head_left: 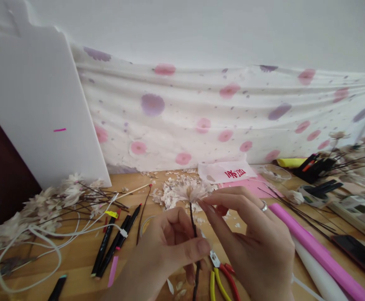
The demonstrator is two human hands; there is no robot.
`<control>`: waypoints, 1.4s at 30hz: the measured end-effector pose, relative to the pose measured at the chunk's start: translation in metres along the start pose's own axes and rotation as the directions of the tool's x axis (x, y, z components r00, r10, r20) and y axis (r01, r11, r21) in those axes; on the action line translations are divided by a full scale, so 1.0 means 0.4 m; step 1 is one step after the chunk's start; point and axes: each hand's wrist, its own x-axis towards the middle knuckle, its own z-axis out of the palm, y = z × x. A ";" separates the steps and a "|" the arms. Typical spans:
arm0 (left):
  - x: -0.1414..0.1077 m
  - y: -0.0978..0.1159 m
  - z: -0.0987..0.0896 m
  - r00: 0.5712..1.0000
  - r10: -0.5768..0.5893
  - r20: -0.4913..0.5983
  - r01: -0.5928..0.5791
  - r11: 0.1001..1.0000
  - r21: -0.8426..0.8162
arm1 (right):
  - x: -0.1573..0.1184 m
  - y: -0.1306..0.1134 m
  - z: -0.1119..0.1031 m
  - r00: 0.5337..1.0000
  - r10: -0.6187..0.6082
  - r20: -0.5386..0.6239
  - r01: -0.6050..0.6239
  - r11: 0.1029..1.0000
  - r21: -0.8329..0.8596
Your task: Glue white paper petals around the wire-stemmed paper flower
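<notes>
My left hand [173, 246] is closed round the thin dark stem [193, 219] of a handmade flower, thumb and fingers gripping it midway. The stem stands nearly upright. At its top is a pale, translucent flower head [187, 193], hard to separate from the scraps behind it. My right hand [257, 238], with a ring on one finger, has its thumb and fingertips pinched together at the right side of the flower head, apparently on a pale petal. Below my hands lie pliers [214, 260] with red and yellow handles, partly hidden by my right hand.
Pale petal scraps [170, 190] are heaped behind the flower. On the left are finished flowers [41, 207], black markers [116, 240] and a white cable [29, 230]. Pink roll [317, 251], phone [358, 255] and dark stems [301, 213] lie right. Patterned cloth [182, 113] hangs behind.
</notes>
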 end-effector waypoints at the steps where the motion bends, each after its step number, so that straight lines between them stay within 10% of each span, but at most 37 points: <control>1: 0.000 -0.001 0.000 1.000 0.002 0.002 -0.002 1.000 0.005 | 0.000 0.000 0.000 1.000 -0.003 -0.002 0.003 1.000 -0.001; 42: -0.010 0.002 0.006 0.998 -0.030 -0.054 0.031 0.999 0.009 | 0.003 0.005 -0.009 0.996 0.087 -0.023 -0.088 0.994 -0.063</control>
